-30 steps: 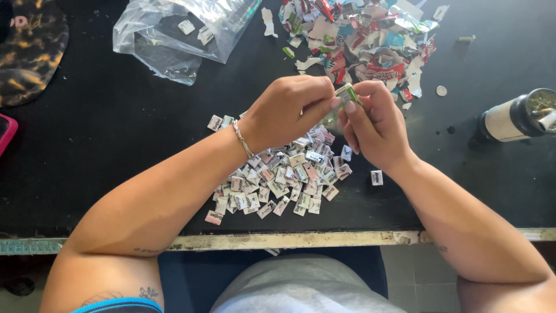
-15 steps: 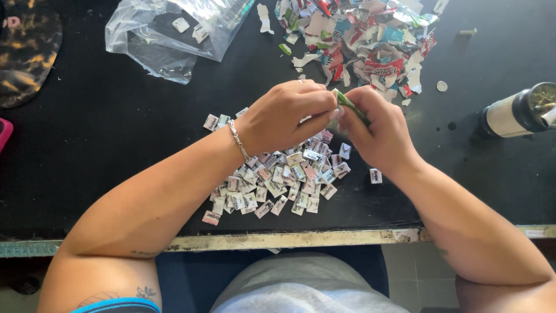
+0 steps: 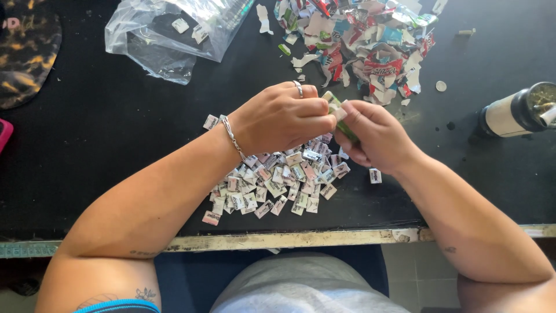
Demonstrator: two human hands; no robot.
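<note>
My left hand (image 3: 282, 117) and my right hand (image 3: 370, 134) meet over a black table (image 3: 104, 145), and both pinch a small green paper strip (image 3: 338, 115) between their fingertips. A ring sits on a left finger and a thin bracelet on the left wrist. Under both hands lies a heap of several small folded paper pieces (image 3: 278, 182), white and pink with print. One folded piece (image 3: 375, 175) rests apart, just below my right hand.
A pile of torn coloured wrapper scraps (image 3: 365, 40) lies at the back. A clear plastic bag (image 3: 174, 32) with a few pieces is at back left. A cylindrical container (image 3: 518, 110) lies at right. A dark patterned object (image 3: 23, 52) is far left. The table's worn front edge (image 3: 289, 239) runs below.
Both hands have shifted slightly while working the green strip between the fingertips; the right thumb now presses over its end. The heap stays as it was.
</note>
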